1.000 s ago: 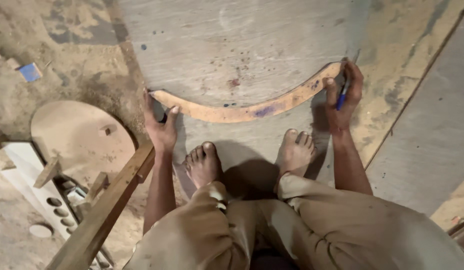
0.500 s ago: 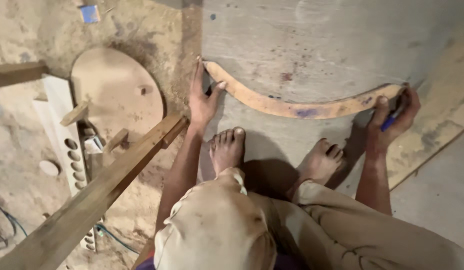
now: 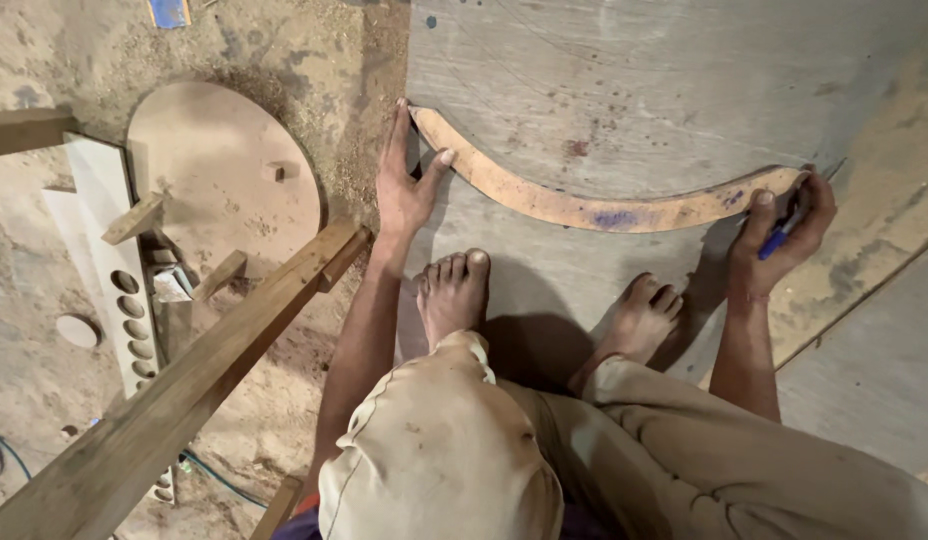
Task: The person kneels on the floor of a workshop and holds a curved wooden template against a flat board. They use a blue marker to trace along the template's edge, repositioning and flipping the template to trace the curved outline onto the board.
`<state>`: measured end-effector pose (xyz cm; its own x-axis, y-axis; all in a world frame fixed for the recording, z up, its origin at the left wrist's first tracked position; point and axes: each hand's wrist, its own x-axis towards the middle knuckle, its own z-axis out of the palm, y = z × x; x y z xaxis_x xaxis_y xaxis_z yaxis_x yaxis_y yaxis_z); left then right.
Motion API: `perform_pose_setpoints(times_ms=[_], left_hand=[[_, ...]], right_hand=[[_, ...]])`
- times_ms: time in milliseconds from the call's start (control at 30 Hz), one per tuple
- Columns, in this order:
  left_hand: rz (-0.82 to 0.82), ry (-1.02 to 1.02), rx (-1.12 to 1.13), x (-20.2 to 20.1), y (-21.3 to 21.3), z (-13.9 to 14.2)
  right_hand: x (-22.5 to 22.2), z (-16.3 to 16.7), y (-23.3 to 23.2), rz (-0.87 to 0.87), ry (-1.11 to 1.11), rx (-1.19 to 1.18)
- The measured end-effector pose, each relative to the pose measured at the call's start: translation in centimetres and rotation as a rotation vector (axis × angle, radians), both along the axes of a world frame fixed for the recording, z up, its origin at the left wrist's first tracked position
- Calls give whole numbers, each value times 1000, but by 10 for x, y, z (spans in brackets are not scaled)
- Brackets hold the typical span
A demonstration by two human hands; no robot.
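A curved wooden template lies flat on a large grey plywood sheet. My left hand presses down on its left end, fingers spread flat. At the template's right end my right hand grips a blue pen with its tip against the wood. I am squatting on the sheet, with both bare feet just below the template.
A round wooden disc lies on the sawdust-covered floor to the left. A long wooden beam runs diagonally at lower left. A white board with several round holes and small wood offcuts lie beside it. A blue cable runs at far left.
The view has shifted so the template and hands sit further right. My left hand has gone from a closed grip at the template's end to lying flat with spread fingers. The right hand keeps the pen.
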<state>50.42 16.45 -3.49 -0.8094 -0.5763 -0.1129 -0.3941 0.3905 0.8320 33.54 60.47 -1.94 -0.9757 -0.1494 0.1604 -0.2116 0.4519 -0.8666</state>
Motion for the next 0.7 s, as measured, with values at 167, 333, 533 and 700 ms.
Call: perform_pose_setpoints(times_ms=[167,333,533,700], left_hand=[[-8,1,14,-1,-1,-2],[-9,6,33,0,1,-2],[-19,27,-2,-1,2,-4],[-5,-24,53,1,1,-6]], right_hand=[[1,2,0,-7,19,52],[1,0,1,-8,-1,-7],[1,-5,5,-30,17,-3],[-2,-6,8,-16,42,72]])
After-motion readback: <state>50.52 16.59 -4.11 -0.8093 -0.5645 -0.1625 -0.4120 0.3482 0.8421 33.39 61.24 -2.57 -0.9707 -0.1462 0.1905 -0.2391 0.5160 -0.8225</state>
